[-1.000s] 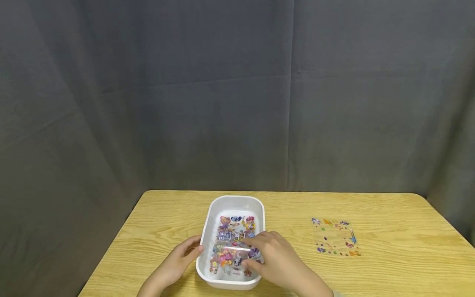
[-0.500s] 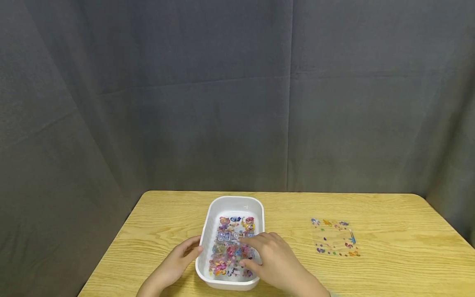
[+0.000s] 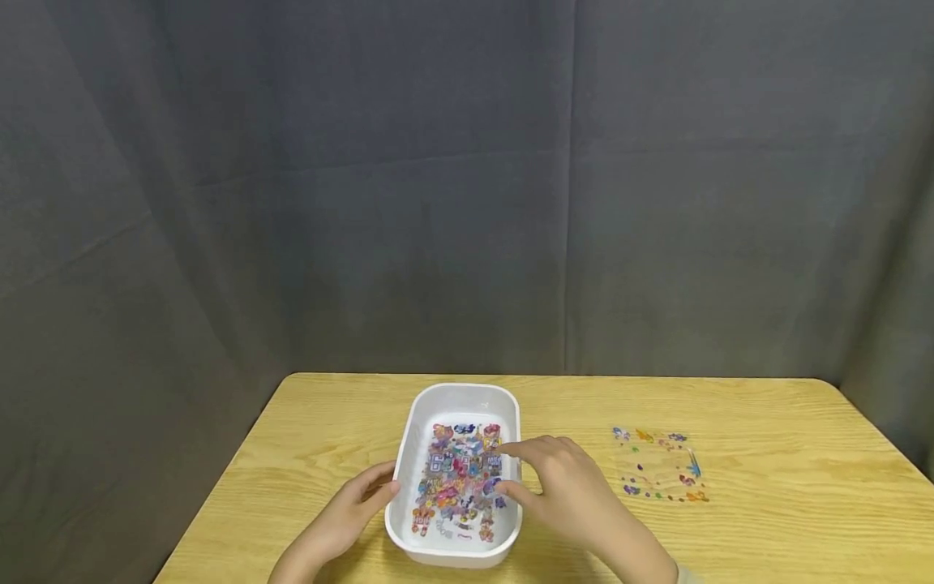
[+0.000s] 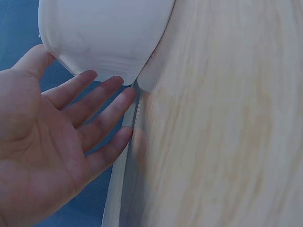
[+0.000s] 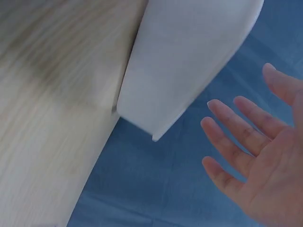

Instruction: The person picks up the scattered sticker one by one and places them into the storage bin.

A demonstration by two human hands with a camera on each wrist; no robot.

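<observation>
A white rounded rectangular tub (image 3: 405,462) stands near the front of the table. Inside it lie clear sticker sheets (image 3: 461,470) with small colourful cartoon figures and lettering, seemingly overlapping. On the tub's left, my left hand (image 3: 346,515) rests its thumb at the rim; in the left wrist view, that hand's relaxed, spread fingers (image 4: 102,120) reach the outer wall. My right hand (image 3: 572,491) hovers over the right rim, thumb and forefinger apart above the sheets. The right wrist view has the same hand's fingers (image 5: 239,130) loosely extended, away from the tub, holding nothing.
Another clear printed sheet (image 3: 660,466) lies flat on the wooden table (image 3: 788,454), right of the tub. A dark grey curtain (image 3: 438,203) hangs behind the table. The tub's near end overhangs the table's edge in both wrist views.
My right hand has lifted and shifted right, off the sheets toward the tub's rim. The prints in the tub have shifted and look denser. The left hand stays put.
</observation>
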